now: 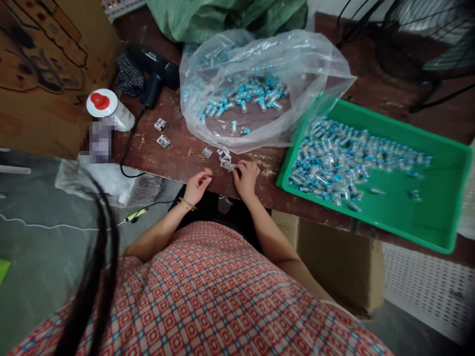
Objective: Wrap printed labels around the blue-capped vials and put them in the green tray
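My left hand [198, 188] is at the table's front edge, thumb and fingers pinched together. A tiny yellowish piece [208, 170] shows at its fingertips; its kind is too small to make out. To the right, my right hand [246, 179] rests on the table with curled fingers, the tips closed on the edge of a small printed label [227, 165]. That label lies against a little pile of printed labels [223, 154]. A small clear packet [207, 152] lies just left of the pile. Two more label stacks [164, 142] sit farther left.
A clear plastic bag [315, 59] holding several blue-capped vials [243, 106] lies behind my hands. At right stands a green tray [419, 217] with many similar vials. A black hair dryer [152, 89], its cord, and a white red-topped container [124, 117] are at left.
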{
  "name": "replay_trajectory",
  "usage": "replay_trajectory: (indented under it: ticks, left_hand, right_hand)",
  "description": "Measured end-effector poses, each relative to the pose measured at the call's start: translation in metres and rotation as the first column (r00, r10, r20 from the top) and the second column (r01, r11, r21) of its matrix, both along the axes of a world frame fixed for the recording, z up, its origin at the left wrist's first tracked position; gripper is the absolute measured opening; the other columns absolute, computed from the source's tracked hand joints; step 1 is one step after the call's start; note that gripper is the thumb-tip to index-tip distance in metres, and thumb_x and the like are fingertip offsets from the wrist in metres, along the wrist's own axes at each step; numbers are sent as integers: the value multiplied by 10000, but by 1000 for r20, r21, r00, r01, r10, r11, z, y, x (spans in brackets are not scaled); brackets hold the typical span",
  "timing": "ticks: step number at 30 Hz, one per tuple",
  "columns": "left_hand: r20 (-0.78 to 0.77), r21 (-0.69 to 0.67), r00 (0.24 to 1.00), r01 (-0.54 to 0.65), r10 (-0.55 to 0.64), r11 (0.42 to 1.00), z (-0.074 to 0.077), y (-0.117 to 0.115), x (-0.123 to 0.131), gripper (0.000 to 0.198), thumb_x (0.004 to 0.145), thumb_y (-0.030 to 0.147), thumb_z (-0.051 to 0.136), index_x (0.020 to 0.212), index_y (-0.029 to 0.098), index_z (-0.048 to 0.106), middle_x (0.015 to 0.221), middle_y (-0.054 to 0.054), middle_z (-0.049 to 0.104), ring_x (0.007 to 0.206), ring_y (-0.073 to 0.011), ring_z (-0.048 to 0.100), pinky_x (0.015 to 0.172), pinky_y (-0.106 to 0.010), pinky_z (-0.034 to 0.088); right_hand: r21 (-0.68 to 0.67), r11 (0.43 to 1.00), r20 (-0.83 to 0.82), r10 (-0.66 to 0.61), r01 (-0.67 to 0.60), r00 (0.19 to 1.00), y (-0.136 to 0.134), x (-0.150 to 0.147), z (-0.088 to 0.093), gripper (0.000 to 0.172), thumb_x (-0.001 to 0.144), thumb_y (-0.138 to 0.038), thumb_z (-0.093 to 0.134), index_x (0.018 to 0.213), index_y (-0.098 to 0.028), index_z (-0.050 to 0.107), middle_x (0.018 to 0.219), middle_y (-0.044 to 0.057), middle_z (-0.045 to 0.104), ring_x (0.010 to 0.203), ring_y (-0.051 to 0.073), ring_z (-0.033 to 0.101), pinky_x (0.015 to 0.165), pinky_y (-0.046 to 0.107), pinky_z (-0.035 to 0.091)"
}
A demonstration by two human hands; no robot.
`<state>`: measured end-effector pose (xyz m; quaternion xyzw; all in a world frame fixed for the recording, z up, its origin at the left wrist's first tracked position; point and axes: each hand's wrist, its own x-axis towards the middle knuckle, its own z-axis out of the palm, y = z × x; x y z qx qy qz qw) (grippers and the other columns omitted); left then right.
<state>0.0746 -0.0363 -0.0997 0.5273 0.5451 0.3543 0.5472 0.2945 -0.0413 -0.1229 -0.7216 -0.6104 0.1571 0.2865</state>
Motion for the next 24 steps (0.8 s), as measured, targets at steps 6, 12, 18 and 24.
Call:
replay_trajectory:
  ticks: [6,12,18,24]
  left_hand:
    - [-55,140,993,107,-100,984,1,24,35,319,816,277,796,1122,191,762,968,-38,682,726,-130,581,748,-269,486]
    - [-100,170,981,184,-169,968,-1,50,68,207,787,283,838,955,182,770,883,-30,710,725,-152,580,772,-297,470]
    - [171,-115,970,193,-172,974,6,58,65,281,755,418,847,774,177,704,618,25,635,553,-114,518,576,-254,402]
    - [318,-277,948,64,29,959,17,51,54,352,724,433,887,778,171,659,621,19,637,545,-93,542,516,-219,366]
  right_hand:
    - [-7,999,-440,-49,51,896,-2,7,8,177,929,-389,631,938,-222,688,907,38,750,859,211,664,899,369,498]
    - [-23,998,-626,-53,50,778,-2,10,20,349,838,-359,718,1149,-223,637,931,-3,762,884,178,714,930,340,525]
    - [25,1000,-647,4,15,763,-5,12,37,397,936,-344,644,1323,-262,602,1128,38,787,1045,193,739,1067,400,524]
    - [78,985,-187,167,-155,968,-41,1,25,241,1034,-354,549,1129,-252,746,1329,113,727,1326,300,599,1188,562,399]
